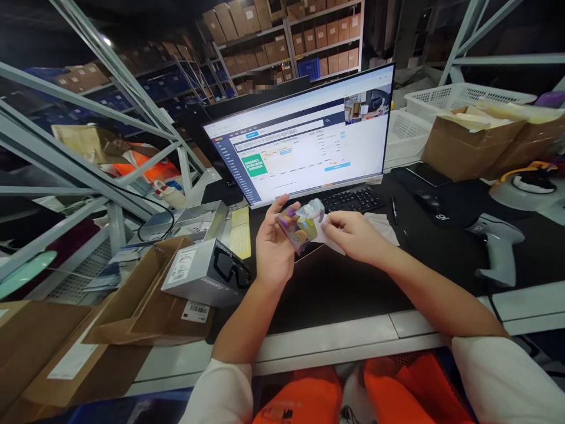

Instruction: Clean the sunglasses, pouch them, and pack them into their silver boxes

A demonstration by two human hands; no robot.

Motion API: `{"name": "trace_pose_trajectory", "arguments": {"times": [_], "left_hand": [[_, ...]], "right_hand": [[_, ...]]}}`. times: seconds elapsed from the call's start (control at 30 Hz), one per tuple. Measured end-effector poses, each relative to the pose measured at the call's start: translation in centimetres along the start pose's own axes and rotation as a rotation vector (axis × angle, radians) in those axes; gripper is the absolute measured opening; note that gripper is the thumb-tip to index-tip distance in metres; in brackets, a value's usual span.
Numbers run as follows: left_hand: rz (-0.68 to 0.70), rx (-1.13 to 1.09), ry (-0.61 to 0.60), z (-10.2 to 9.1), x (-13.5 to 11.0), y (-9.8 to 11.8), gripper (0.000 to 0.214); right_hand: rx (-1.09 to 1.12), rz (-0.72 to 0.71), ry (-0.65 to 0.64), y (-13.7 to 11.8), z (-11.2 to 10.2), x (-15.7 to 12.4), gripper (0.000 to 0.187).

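Above a black tabletop [335, 288], two bare hands: the left hand [274, 253] grips one small colourful packet [304, 228], its long axis seemingly slanting up rightward; the right hand [353, 232], just right of it, has its fingers pinched on one white slip [332, 240]. Beyond: one keyboard [355, 199], then one lit monitor [309, 156].

Place: it is a warehouse, with a black-topped computer desk [353, 300].
Shelves: tall light-grey metal racks [362, 35], with rows of brown cardboard boxes [251, 19] and a blue plastic bin [311, 69].
Desk: on it are a wide thin-framed monitor [304, 144] and a pale grey pistol-shaped barcode scanner [503, 250].
Sides: white perforated plastic baskets [426, 105] and brown cardboard cartons [132, 330] with white printed labels [73, 360].
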State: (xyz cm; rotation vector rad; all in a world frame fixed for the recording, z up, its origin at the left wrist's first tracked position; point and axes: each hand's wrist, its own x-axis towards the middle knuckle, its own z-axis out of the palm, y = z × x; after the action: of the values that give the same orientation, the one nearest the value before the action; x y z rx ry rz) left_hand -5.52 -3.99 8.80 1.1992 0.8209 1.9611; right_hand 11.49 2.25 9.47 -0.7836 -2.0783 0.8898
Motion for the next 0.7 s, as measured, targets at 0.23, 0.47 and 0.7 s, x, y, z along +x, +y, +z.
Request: {"name": "trace_pose_trajectory", "arguments": {"times": [0.23, 0.47, 0.7], "left_hand": [[-0.027, -0.134, 0.048, -0.4, 0.8, 0.1, 0.040], [-0.153, -0.034, -0.079, -1.6, 1.4, 0.9, 0.043], [-0.011, 0.108, -0.125, -1.3, 1.2, 0.0, 0.042]], "right_hand": [[0.132, -0.009, -0.168, -0.5, 0.3, -0.1, 0.038], [0.208, 0.060, -0.080, -0.4, -1.1, 0.1, 0.023], [0.432, 0.023, -0.230, 0.1, -1.6, 0.4, 0.029]]}}
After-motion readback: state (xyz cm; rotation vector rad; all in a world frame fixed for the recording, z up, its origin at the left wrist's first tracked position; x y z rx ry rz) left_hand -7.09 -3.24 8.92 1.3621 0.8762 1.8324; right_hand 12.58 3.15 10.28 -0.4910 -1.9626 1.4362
